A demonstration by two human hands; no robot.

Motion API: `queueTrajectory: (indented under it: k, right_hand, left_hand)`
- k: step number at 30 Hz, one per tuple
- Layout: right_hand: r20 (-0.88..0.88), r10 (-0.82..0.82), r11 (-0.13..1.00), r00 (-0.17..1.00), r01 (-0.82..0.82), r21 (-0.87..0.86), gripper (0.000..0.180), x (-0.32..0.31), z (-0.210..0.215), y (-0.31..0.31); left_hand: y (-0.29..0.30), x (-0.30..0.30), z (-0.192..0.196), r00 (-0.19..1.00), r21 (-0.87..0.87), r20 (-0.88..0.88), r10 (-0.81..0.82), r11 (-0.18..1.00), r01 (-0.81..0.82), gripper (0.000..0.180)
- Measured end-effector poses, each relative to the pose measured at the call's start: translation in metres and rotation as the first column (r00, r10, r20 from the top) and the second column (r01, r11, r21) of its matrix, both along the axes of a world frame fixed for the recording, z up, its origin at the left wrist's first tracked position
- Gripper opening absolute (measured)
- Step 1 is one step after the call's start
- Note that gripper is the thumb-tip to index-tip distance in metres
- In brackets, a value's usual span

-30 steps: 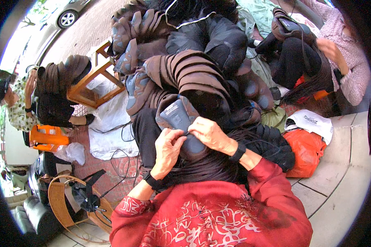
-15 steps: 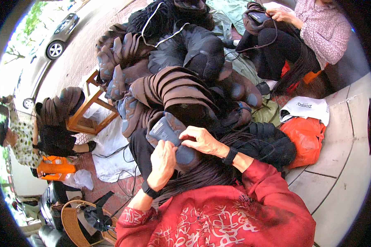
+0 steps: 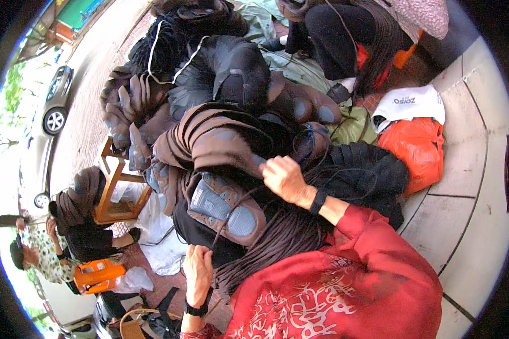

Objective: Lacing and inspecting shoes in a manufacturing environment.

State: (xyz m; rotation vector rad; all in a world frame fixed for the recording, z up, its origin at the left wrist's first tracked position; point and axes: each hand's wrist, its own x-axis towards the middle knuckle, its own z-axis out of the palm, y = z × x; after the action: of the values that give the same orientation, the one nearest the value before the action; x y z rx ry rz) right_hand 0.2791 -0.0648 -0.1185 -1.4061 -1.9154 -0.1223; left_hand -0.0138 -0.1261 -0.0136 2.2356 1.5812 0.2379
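A dark brown shoelace [image 3: 223, 225] runs taut on a slant between my two hands. It crosses a brown shoe upper [image 3: 255, 223] with grey-blue panels, which lies over my dark-trousered leg. My left hand [image 3: 198, 272], below and left of the upper, is closed on one end of the lace. Up and to the right, my right hand [image 3: 287, 179] makes a fist round the other end. A thick bundle of brown laces [image 3: 274, 243] spreads across my lap. Just beyond the upper, a fanned stack of brown uppers [image 3: 218, 141] is piled.
More black uppers [image 3: 240, 79] heap up ahead. A wooden stool [image 3: 116, 195] stands left of the pile. Orange bag [image 3: 415, 150] and black bundle [image 3: 362, 169] lie at right. One person [image 3: 342, 42] sits far right, another [image 3: 39, 254] at left beside an orange seat [image 3: 99, 276].
My hands have parted: the left drew down and left, the right moved up and right, and the lace now stretches between them across the upper. The whole view has swung somewhat.
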Motion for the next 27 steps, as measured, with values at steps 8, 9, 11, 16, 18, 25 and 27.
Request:
queueTrajectory:
  k: [8, 9, 11, 16, 18, 25, 27]
  right_hand:
    - [0.044, 0.118, 0.993, 0.992, -0.119, 0.007, 0.009, -0.052, 0.021, -0.031]
    - [0.063, 0.137, 0.991, 0.989, -0.136, -0.010, 0.010, -0.051, 0.022, -0.031]
    - [0.059, 0.118, 0.993, 0.991, -0.117, -0.020, 0.010, -0.056, 0.022, -0.032]
    - [0.084, 0.126, 0.991, 0.988, -0.123, -0.049, 0.010, -0.060, 0.025, -0.032]
    - [0.060, 0.130, 0.991, 0.990, -0.127, -0.048, 0.010, -0.060, 0.024, -0.032]
    - [-0.186, 0.131, 0.977, 0.974, -0.159, -0.145, 0.006, -0.008, 0.033, 0.003]
    - [-0.451, -0.106, 0.964, 0.886, -0.020, -0.267, 0.012, 0.036, 0.020, 0.032]
  left_hand:
    - [0.018, 0.017, -0.002, 0.986, -0.115, 0.111, 0.125, 0.987, -0.112, 0.021]
    - [0.021, 0.017, -0.004, 0.972, -0.201, 0.167, 0.167, 0.971, -0.132, 0.024]
    - [0.021, 0.027, -0.005, 0.968, -0.255, 0.139, 0.208, 0.952, -0.168, 0.024]
    - [0.016, 0.042, -0.009, 0.958, -0.290, 0.141, 0.250, 0.936, -0.202, 0.030]
    - [0.018, 0.033, -0.017, 0.944, -0.325, 0.165, 0.285, 0.919, -0.221, 0.027]
    - [0.020, 0.033, -0.004, 0.765, -0.568, 0.317, 0.561, 0.758, -0.320, 0.006]
    - [0.008, 0.020, 0.004, 0.725, -0.617, 0.335, 0.601, 0.722, -0.314, 0.006]
